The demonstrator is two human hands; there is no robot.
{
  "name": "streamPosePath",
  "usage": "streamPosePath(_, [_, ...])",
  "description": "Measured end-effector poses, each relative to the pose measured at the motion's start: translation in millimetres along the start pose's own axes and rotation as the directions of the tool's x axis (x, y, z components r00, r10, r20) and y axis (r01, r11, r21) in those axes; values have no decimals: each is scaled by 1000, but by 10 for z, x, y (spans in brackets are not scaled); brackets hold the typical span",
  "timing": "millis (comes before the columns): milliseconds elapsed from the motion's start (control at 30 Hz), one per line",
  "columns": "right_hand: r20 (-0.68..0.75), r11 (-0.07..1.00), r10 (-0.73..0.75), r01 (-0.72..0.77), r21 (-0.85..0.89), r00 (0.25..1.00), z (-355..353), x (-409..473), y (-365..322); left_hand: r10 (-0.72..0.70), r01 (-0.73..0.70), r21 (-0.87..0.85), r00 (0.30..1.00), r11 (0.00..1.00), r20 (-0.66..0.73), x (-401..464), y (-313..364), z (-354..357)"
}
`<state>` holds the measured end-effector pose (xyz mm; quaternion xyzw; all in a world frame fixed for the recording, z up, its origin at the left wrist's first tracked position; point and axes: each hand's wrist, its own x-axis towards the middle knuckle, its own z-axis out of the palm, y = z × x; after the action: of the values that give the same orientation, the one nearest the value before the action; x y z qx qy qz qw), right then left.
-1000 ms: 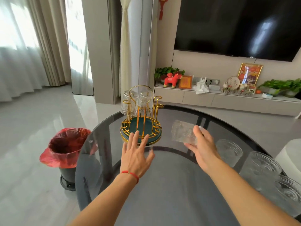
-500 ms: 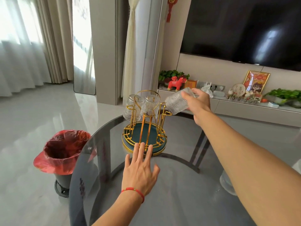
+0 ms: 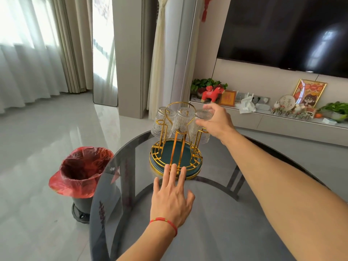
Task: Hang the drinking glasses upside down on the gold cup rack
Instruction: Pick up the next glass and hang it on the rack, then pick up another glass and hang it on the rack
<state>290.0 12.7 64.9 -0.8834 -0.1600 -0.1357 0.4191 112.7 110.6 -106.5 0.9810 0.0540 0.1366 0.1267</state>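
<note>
The gold cup rack (image 3: 176, 153) with a dark green round base stands on the smoked glass table (image 3: 216, 213). Two ribbed glasses hang upside down on its far pegs, one at the left (image 3: 161, 123) and one in the middle (image 3: 182, 120). A third ribbed glass (image 3: 199, 129) sits upside down over the right peg, and my right hand (image 3: 216, 121) grips its base from above. My left hand (image 3: 172, 198) lies flat on the table, its fingertips touching the rack's front rim.
A bin lined with a red bag (image 3: 82, 172) stands on the floor left of the table. Behind the table runs a low TV shelf (image 3: 273, 119) with ornaments and plants, under a wall-mounted TV (image 3: 286, 31).
My right hand carried the glass up from the table, turned it over and lowered it onto the rack's right peg. My left hand slid forward to the rack's base.
</note>
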Motion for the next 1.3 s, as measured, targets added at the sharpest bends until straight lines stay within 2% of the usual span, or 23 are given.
streamPosePath(200, [101, 995, 90, -92, 23, 991, 81, 45, 88, 6, -6, 3, 1000, 1000, 8, -5, -10, -1])
streamPosePath(433, [261, 989, 94, -119, 82, 961, 54, -97, 76, 2, -2, 5, 1000, 1000, -8, 19, -50, 14])
streamPosePath(633, [127, 996, 54, -63, 68, 990, -239, -698, 168, 11, -11, -8, 1000, 1000, -18, 18, -72, 39])
streamPosePath(733, [76, 993, 15, -24, 116, 997, -507, -1186, 195, -4, 1, -56, 999, 998, -42, 5, -79, 15])
streamPosePath(900, [69, 993, -42, 34, 111, 997, -998, -2291, 305, 18, -18, -26, 1000, 1000, -4, -32, -43, -31])
streamPosePath(1000, [4, 990, 28, -29, 135, 1000, -1239, -2822, 428, 21, -19, 37, 999, 999, -45, -78, 7, -102])
streamPosePath(1067, [-22, 993, 88, -86, 78, 996, -1396, -2978, 512, 70, -58, 101, 991, 993, -116, -155, 160, -120])
streamPosePath(1167, [-93, 983, 181, -178, 43, 979, -1593, -3000, 618, 181, -195, -66, 967, 979, -177, -298, 684, -147])
streamPosePath(1233, [-126, 976, 219, -215, 39, 968, -1681, -3006, 680, 233, -264, -254, 962, 930, -145, -381, 1217, -166])
streamPosePath(1300, [-168, 968, 248, -240, 66, 954, -1752, -3019, 715, 242, -255, -430, 967, 866, -86, -453, 1750, -129])
